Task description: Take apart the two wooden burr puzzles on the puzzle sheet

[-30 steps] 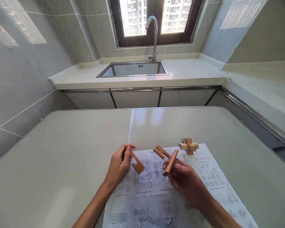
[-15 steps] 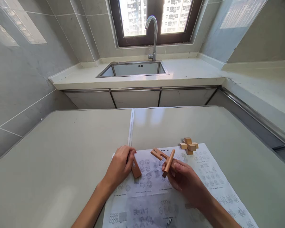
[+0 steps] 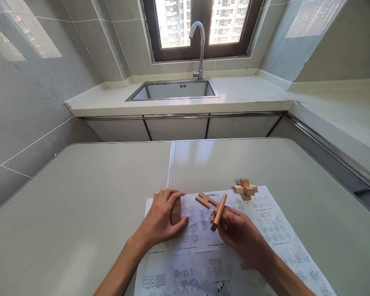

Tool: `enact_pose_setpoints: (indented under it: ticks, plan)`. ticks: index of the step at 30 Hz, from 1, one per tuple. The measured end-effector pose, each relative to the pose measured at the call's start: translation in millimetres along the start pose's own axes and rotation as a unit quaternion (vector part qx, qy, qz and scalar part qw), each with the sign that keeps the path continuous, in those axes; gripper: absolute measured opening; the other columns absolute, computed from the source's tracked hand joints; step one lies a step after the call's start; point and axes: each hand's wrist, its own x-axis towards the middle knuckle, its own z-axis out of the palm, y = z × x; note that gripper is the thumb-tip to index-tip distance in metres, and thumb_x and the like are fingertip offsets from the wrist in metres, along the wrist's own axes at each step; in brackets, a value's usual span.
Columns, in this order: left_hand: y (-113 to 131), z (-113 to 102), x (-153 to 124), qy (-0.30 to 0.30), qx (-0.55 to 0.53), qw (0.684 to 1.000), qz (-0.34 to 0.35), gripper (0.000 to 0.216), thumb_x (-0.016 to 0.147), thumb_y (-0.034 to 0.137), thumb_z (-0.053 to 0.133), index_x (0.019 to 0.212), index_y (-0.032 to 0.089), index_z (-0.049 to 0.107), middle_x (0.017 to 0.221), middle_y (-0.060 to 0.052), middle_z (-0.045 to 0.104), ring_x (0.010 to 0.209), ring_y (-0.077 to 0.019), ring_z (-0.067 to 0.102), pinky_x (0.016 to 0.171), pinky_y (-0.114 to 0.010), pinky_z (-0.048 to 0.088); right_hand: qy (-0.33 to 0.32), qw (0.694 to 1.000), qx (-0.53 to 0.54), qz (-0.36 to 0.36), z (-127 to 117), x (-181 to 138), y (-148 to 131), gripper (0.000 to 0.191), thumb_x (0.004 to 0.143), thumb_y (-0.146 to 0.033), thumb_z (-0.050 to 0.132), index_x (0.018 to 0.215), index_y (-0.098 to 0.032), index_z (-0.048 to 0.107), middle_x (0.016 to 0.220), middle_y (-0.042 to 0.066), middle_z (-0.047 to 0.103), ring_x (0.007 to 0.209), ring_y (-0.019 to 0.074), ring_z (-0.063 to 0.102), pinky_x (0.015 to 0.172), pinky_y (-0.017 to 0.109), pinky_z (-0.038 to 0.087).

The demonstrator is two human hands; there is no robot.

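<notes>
My left hand [image 3: 163,218] curves round a flat wooden puzzle piece [image 3: 176,212] at the paper's left side, thumb at its near end and fingers at its far end. Part of that piece is hidden by the hand. Between the thumb and fingers of my right hand [image 3: 239,230] are two joined wooden puzzle pieces: a slotted flat one [image 3: 206,200] pointing left and a bar [image 3: 218,213] set across it. The fingers hide part of the joint. Under both hands lies a printed sheet [image 3: 200,255] with rows of small diagrams.
An assembled wooden cross puzzle [image 3: 246,189] sits at the sheet's far right edge. The sheet lies on a pale table [image 3: 111,172] with a seam down its middle. Beyond are a counter [image 3: 240,90], a sink [image 3: 175,98] and a tap [image 3: 201,49] below a window.
My left hand has opened out and regripped its piece, with the thumb now round the near end. The piece has turned more upright in view. My right hand has hardly moved.
</notes>
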Motion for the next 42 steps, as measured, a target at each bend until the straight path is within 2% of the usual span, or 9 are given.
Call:
enact_pose_setpoints:
  ticks: [4, 11, 15, 20, 23, 28, 34, 38, 42]
  plan:
    - [-4, -5, 0, -0.011, 0.000, 1.000, 0.024, 0.045, 0.096, 0.024, 0.061, 0.141, 0.026, 0.053, 0.134, -0.011, 0.061, 0.125, -0.0313, 0.055, 0.108, -0.048, 0.042, -0.001, 1.000, 0.011, -0.005, 1, 0, -1, 0.032, 0.096, -0.045, 0.068, 0.083, -0.016, 0.068, 0.088, 0.008, 0.067, 0.057, 0.0113, 0.044, 0.046, 0.025, 0.030]
    - [-11, -10, 0, 0.002, -0.001, 0.999, 0.054, 0.038, 0.100, 0.016, 0.052, 0.137, 0.025, 0.056, 0.130, -0.010, 0.066, 0.122, -0.0285, 0.059, 0.106, -0.046, 0.045, -0.003, 1.000, 0.007, -0.010, 4, -2, -4, 0.032, 0.097, -0.044, 0.066, 0.083, -0.016, 0.067, 0.094, 0.009, 0.068, 0.057, 0.0105, 0.042, 0.047, 0.025, 0.030]
    - [-11, -11, 0, 0.043, -0.010, 0.996, 0.074, 0.036, 0.101, 0.016, 0.052, 0.136, 0.026, 0.057, 0.132, -0.009, 0.066, 0.123, -0.0278, 0.059, 0.105, -0.046, 0.049, -0.007, 1.000, 0.000, -0.006, 5, -2, -5, 0.032, 0.098, -0.044, 0.065, 0.083, -0.016, 0.068, 0.096, 0.009, 0.067, 0.060, 0.0111, 0.043, 0.048, 0.024, 0.031]
    - [2, -2, -4, 0.109, -0.031, 0.990, 0.081, 0.046, 0.099, 0.023, 0.062, 0.143, 0.025, 0.051, 0.135, -0.014, 0.062, 0.122, -0.0288, 0.061, 0.099, -0.045, 0.056, -0.012, 0.999, -0.029, 0.007, 5, -3, -3, 0.035, 0.097, -0.049, 0.068, 0.088, -0.015, 0.072, 0.084, 0.006, 0.062, 0.061, 0.0118, 0.043, 0.051, 0.024, 0.033]
    - [10, 6, -4, 0.116, -0.019, 0.985, 0.128, 0.051, 0.097, 0.022, 0.066, 0.145, 0.023, 0.048, 0.130, -0.013, 0.065, 0.118, -0.0277, 0.063, 0.098, -0.044, 0.056, -0.027, 0.997, -0.065, 0.005, 3, -4, 1, 0.037, 0.098, -0.052, 0.067, 0.090, -0.015, 0.071, 0.074, 0.002, 0.059, 0.059, 0.0115, 0.045, 0.054, 0.025, 0.036]
    - [15, 14, -2, 0.118, 0.040, 0.971, 0.206, 0.035, 0.101, 0.021, 0.066, 0.135, 0.022, 0.057, 0.113, -0.009, 0.073, 0.101, -0.0237, 0.068, 0.093, -0.043, 0.057, -0.053, 0.991, -0.118, -0.010, 2, -3, 5, 0.044, 0.095, -0.057, 0.070, 0.078, -0.019, 0.058, 0.063, -0.002, 0.054, 0.056, 0.0114, 0.046, 0.057, 0.025, 0.036]
    - [14, 17, -1, 0.134, 0.060, 0.964, 0.222, 0.034, 0.105, 0.024, 0.062, 0.139, 0.024, 0.059, 0.104, -0.007, 0.072, 0.091, -0.0202, 0.066, 0.088, -0.042, 0.058, -0.051, 0.997, -0.064, -0.004, 0, -2, 10, 0.048, 0.090, -0.061, 0.076, 0.086, -0.023, 0.047, 0.065, -0.007, 0.050, 0.052, 0.0083, 0.043, 0.052, 0.022, 0.030]
    - [14, 19, -1, 0.142, 0.052, 0.963, 0.225, 0.036, 0.104, 0.024, 0.064, 0.140, 0.025, 0.059, 0.104, -0.007, 0.072, 0.091, -0.0198, 0.066, 0.088, -0.042, 0.057, -0.067, 0.997, -0.039, -0.010, -2, -1, 11, 0.052, 0.089, -0.061, 0.078, 0.089, -0.025, 0.040, 0.058, -0.011, 0.045, 0.046, 0.0054, 0.035, 0.049, 0.020, 0.025]
    - [14, 20, -1, 0.152, 0.055, 0.960, 0.228, 0.036, 0.104, 0.024, 0.065, 0.140, 0.027, 0.060, 0.102, -0.005, 0.072, 0.087, -0.0180, 0.064, 0.089, -0.042, 0.057, -0.078, 0.996, -0.044, -0.013, -2, -1, 8, 0.056, 0.086, -0.066, 0.078, 0.095, -0.026, 0.039, 0.052, -0.014, 0.046, 0.041, 0.0038, 0.029, 0.047, 0.018, 0.024]
